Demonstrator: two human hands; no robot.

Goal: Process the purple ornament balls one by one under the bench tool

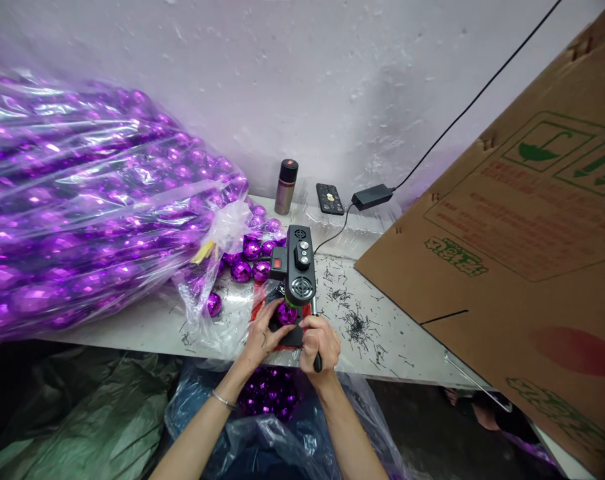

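A small black bench machine [301, 267] with a red switch stands on the table. Under its head sits a shiny purple faceted ball [286, 313]. My left hand [265, 333] steadies that ball, thumb and fingers closed on its sides. Wrapped round the machine's black-handled lever [317, 362] is my right hand [320, 343]. Several more purple balls [241, 271] lie just left of the machine, near the mouth of a big clear bag [107, 200] full of them. Below the table edge, purple balls [268, 393] also fill a clear plastic bag in front of me.
Behind the machine stand a bottle [286, 187], a phone [329, 199] and a power adapter [372, 197] with its cable. Small black bits [356, 327] are scattered on the table at right. A large cardboard box [522, 253] leans in from the right.
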